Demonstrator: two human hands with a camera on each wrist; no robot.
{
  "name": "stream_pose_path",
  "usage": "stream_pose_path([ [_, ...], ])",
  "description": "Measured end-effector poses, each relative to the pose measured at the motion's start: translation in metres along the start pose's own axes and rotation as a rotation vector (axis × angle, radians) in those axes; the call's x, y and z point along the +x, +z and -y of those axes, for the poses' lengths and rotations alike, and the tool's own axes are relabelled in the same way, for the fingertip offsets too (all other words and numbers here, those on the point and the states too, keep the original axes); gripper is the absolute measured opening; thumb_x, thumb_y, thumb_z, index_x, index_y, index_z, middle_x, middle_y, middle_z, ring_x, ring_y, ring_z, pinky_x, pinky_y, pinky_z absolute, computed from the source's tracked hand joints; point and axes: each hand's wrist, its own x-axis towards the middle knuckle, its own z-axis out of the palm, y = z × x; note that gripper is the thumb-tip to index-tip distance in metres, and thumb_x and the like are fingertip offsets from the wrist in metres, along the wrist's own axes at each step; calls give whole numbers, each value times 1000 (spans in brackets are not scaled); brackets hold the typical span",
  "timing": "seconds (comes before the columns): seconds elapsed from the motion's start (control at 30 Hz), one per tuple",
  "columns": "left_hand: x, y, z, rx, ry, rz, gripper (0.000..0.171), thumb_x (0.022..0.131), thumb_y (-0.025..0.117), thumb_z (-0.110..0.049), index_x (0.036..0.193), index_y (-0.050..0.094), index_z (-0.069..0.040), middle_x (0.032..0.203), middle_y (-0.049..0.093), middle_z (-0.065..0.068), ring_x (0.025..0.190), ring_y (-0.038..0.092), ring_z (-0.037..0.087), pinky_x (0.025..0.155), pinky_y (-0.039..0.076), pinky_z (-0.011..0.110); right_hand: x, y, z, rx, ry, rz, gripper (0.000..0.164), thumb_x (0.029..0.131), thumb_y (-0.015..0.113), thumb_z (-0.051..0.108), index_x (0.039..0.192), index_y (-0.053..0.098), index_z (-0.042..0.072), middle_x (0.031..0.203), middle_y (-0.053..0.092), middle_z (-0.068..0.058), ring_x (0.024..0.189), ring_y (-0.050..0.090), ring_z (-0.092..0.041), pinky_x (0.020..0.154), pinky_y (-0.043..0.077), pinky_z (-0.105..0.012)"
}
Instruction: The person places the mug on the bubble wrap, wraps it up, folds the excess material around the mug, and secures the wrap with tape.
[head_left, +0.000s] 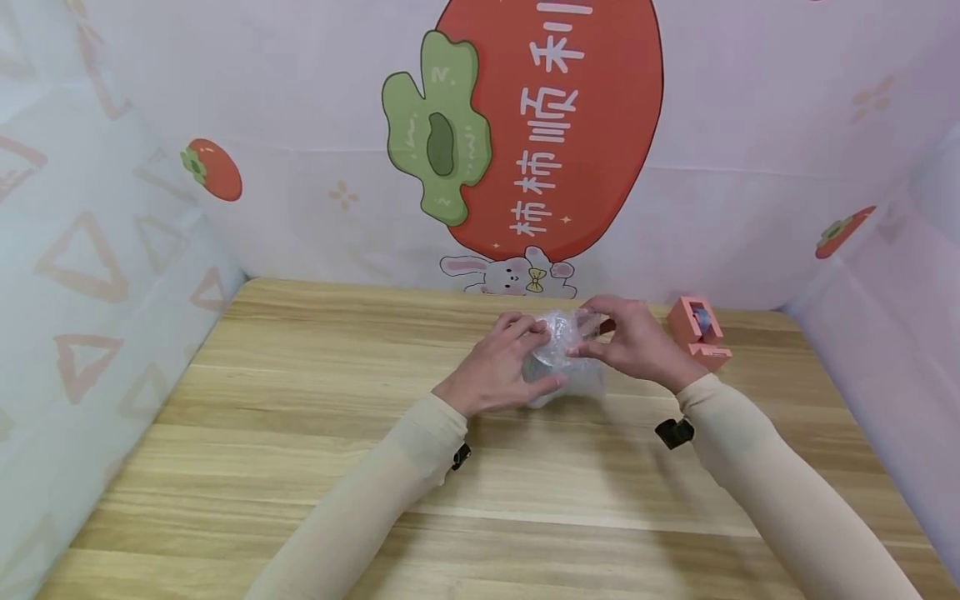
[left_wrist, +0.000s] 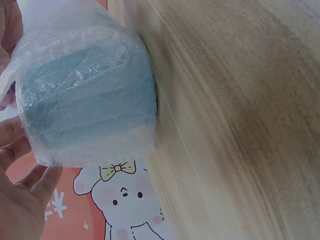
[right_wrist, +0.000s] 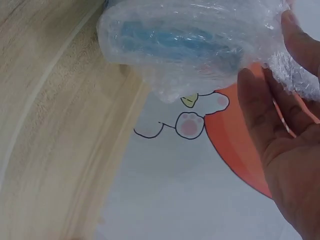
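Note:
A light-blue rounded object [left_wrist: 90, 100] stands on the table inside clear bubble wrap [head_left: 588, 379]; its exact kind is blurred by the plastic. My left hand [head_left: 498, 367] holds it from the left, fingers over the top edge and thumb low on the near side. At the upper right, my right hand [head_left: 637, 342] pinches the loose end of the wrap between thumb and fingers. In the right wrist view, crumpled plastic [right_wrist: 290, 75] bunches between those fingers.
A pink tape dispenser [head_left: 684, 321] with a roll in it stands just right of my right hand, near the back edge. The wooden table [head_left: 300, 417] meets a printed backdrop [head_left: 322, 225] behind, with white side walls left and right.

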Motion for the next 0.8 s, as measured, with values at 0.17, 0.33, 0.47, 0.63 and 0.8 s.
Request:
stream_pose_path([
  [0.17,2,3,-1,25,3,-22,67,94,62,-58,139,62,-8,141,55,4,135,39,24,111,42,39,4,1,-5,60,102,27,46,81,88,19,119,70,2,126,64,-12,108,65,-30,95,54,-53],
  [0.33,3,5,-2,21,-16,-42,58,97,63,-51,136,64,-9,138,56,4,132,42,23,111,42,38,8,4,-8,82,209,45,44,84,86,27,116,70,1,110,70,-12,101,67,-30,90,57,-47],
  [0.47,2,7,-2,-12,-22,-71,54,97,65,-47,134,66,-8,135,58,4,128,43,22,109,43,36,9,7,-9,100,277,21,42,83,86,28,113,71,3,106,71,-11,96,67,-27,85,59,-40],
  [0.63,2,8,-2,-55,-17,-108,50,96,67,-43,131,68,-7,133,59,5,124,45,23,106,45,37,11,11,-10,183,362,-1,37,85,85,25,111,70,2,105,69,-12,93,64,-28,77,58,-30],
  [0.8,3,10,-1,-68,-13,-109,49,97,68,-41,131,68,-5,132,58,5,123,45,23,106,46,36,14,12,-11,226,407,-4,35,86,83,21,109,68,0,104,67,-14,91,60,-28,75,55,-28],
])
